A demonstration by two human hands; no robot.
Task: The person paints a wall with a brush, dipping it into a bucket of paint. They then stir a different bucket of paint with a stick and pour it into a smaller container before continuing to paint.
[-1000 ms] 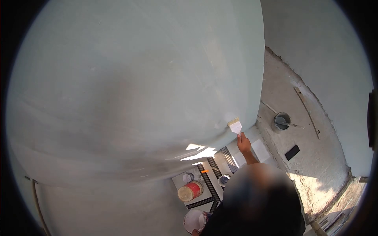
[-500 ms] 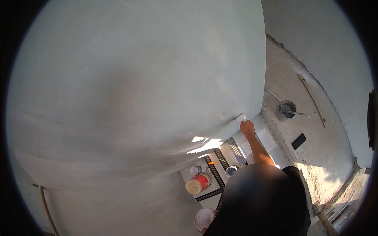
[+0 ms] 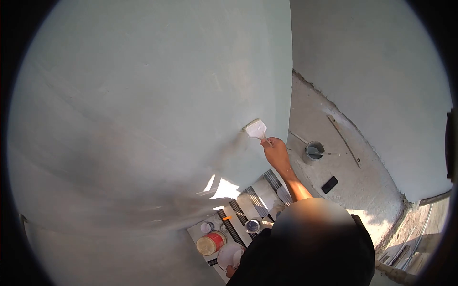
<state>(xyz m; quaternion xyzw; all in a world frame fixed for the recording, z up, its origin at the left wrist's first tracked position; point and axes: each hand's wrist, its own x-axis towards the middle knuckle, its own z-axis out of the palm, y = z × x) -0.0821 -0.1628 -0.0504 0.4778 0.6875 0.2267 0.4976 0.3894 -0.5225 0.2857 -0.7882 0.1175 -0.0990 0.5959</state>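
My right hand point(image 3: 276, 153) is closed round the handle of a wide, whitish paintbrush point(image 3: 256, 129). Its bristles touch the pale grey-green wall point(image 3: 181, 86). Low in the view, the fingers of my left hand point(image 3: 231, 270) show at the rim of a white bucket point(image 3: 230, 255) with pale stuff on it; the rest of that hand is hidden behind my dark clothing.
A red and cream bucket point(image 3: 211, 243), a small pot point(image 3: 206, 227) and a tin point(image 3: 252, 226) stand on the striped floor. Rightward lie a dark bucket point(image 3: 313, 152) with a brush, a phone point(image 3: 329, 184) and a wooden strip point(image 3: 344, 141).
My right hand has moved up and left along the wall with the brush, whose wide head now shows more fully. The white bucket is nearer the red one as the view shifts.
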